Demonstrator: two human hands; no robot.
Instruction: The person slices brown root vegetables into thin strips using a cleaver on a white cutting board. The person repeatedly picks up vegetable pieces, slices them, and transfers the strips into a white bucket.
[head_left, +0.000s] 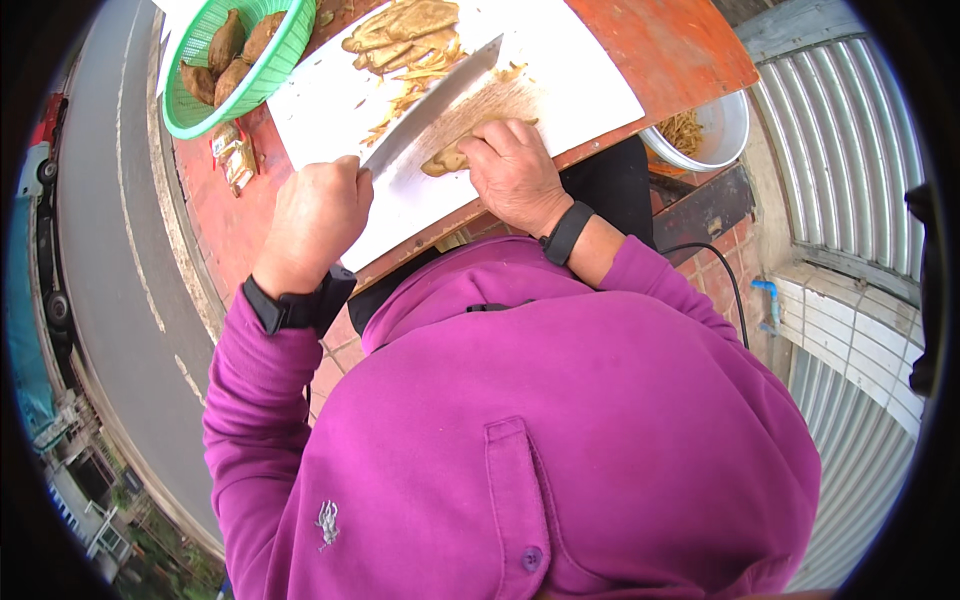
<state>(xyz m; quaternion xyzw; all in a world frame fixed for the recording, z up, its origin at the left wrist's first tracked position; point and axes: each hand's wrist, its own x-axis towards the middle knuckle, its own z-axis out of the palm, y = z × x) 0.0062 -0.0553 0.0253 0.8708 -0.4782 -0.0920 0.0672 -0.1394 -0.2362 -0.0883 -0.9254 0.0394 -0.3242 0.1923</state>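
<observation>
My left hand (319, 217) grips the handle of a large kitchen knife (439, 101), whose long blade slants up and right above a white cutting board (592, 64). My right hand (514, 169) has its fingers bent over flat tuber slices (448, 159) lying on the board near its front edge. The blade is apart from those slices, on their far left side. Cut strips (401, 101) lie along the blade's left side, below a pile of tuber slices (409, 26). A worn brown patch marks the board between the knife and the held slices.
A green plastic basket (259, 86) with several brown tubers (226, 43) stands on the red table (667, 45), near small plastic packets (235, 159). At right, a white bucket (724, 135) holds cut strips. A road (97, 187) with a truck runs at left; corrugated metal (840, 142) stands at right.
</observation>
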